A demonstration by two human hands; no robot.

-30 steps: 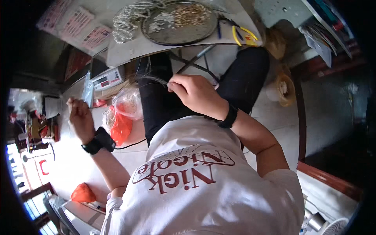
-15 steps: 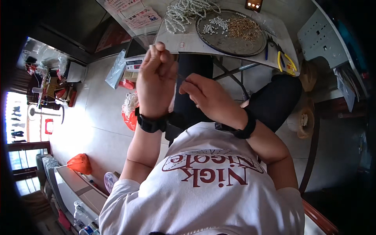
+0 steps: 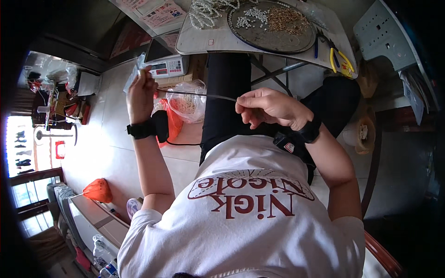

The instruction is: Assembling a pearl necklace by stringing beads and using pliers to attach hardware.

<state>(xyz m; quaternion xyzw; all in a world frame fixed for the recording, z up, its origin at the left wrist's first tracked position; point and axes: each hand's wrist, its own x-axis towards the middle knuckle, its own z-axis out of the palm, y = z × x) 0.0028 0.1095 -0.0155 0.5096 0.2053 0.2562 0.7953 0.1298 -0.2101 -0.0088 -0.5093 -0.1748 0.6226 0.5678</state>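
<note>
A thin dark cord point(image 3: 204, 95) runs nearly level between my hands, in front of my dark trousers. My left hand point(image 3: 140, 96) is closed on its left end, with the fingers pointing up. The other end sits in a pinch between thumb and forefinger of my right hand point(image 3: 273, 109), whose remaining fingers curl loosely. Beyond them on the small table is a round dark tray point(image 3: 278, 45), holding white beads point(image 3: 252, 18) and a heap of small gold-coloured pieces point(image 3: 287, 21). Strands of pearly white beads point(image 3: 204, 15) lie left of the tray.
Pliers with yellow handles point(image 3: 340, 62) lie at the table's right edge. Below its left side stands a scale point(image 3: 169, 68) on a cardboard box. Nearby are a clear plastic bag point(image 3: 190, 103) of pale strands and a red bag point(image 3: 174, 123). A perforated metal panel point(image 3: 387, 37) rises at right.
My hands have drawn apart: the left moved left and slightly down, the right moved to the right. The cord now shows stretched between them.
</note>
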